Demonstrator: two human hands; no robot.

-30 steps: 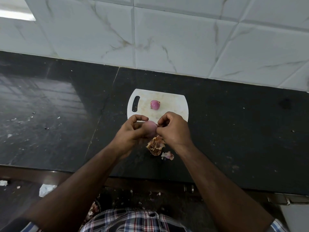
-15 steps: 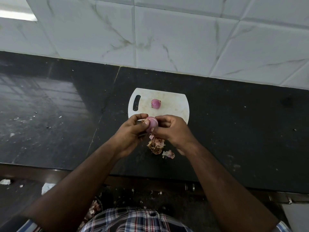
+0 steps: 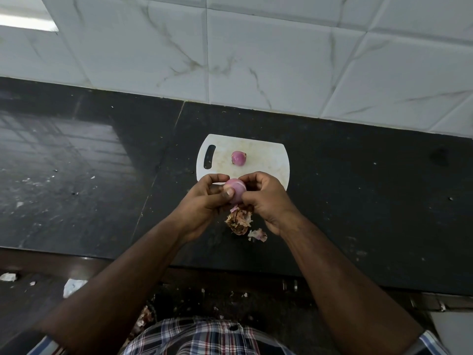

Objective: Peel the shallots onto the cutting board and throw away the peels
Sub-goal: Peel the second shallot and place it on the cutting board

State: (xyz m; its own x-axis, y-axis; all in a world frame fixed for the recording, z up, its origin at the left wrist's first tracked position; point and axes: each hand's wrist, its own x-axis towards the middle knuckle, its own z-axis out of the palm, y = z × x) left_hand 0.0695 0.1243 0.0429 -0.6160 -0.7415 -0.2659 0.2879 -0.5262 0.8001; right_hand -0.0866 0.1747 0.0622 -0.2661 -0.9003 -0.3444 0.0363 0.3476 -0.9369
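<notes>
A pink shallot (image 3: 236,190) sits between both hands, just above the near edge of the white cutting board (image 3: 266,160). My left hand (image 3: 204,201) grips it with thumb and curled fingers. My right hand (image 3: 266,198) pinches it from the right side. A second peeled shallot (image 3: 238,158) lies on the board's middle. A heap of brown and pink peels (image 3: 239,220) lies on the black counter under my hands, with a smaller scrap (image 3: 257,235) beside it.
The black stone counter (image 3: 371,201) runs left and right, backed by a white tiled wall (image 3: 256,60). Its front edge is near my body. Peel scraps and paper bits lie on the floor (image 3: 74,286) below.
The shallot has turned in my hands and more of its pink surface shows. My right hand's fingers have shifted from its top to its right side.
</notes>
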